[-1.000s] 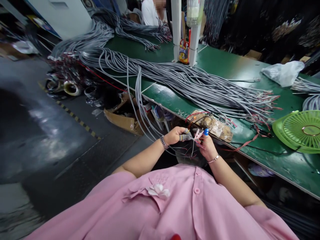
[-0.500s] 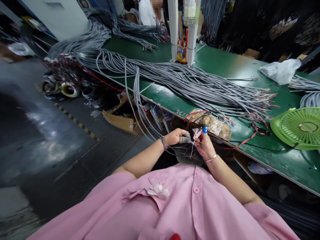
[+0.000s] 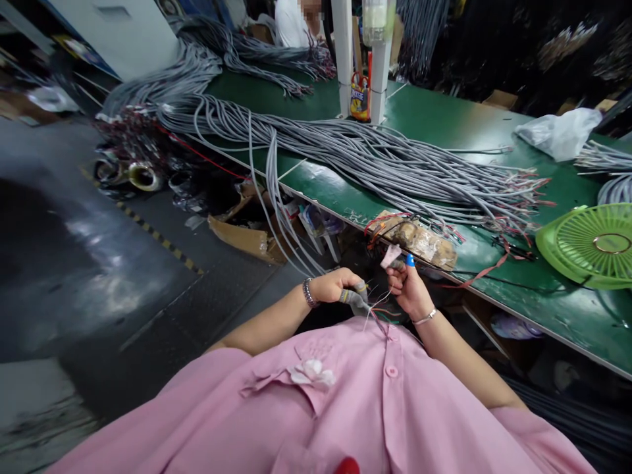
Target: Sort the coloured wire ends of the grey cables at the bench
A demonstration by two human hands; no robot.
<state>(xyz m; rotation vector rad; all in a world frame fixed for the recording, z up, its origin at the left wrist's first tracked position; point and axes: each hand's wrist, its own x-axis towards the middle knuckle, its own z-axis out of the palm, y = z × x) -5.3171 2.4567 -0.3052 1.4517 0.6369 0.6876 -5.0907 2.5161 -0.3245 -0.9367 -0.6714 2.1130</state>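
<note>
My left hand (image 3: 334, 287), with grey covers on its thumb and fingertip, is closed in a pinch around the end of a grey cable. Thin loose wires (image 3: 378, 311) in white, red, green and dark colours fan out from that pinch, in front of the pink shirt. To the right, my right hand (image 3: 409, 289) is closed on a small pale pink piece (image 3: 392, 255) whose kind I cannot make out. A blue cover sits on the right thumb. Some thin wire ends reach toward the right fingers; whether they touch is unclear.
A thick bundle of grey cables (image 3: 316, 148) lies along the green table (image 3: 459, 122), and several strands hang over its edge. A taped block (image 3: 419, 245) sits at the near edge, with a green fan (image 3: 592, 247) to the right. An open cardboard box (image 3: 241, 237) stands below.
My hands have moved apart. The left has shifted left and slightly down with the wires, while the right has drawn away from them, holding the pale pink piece.
</note>
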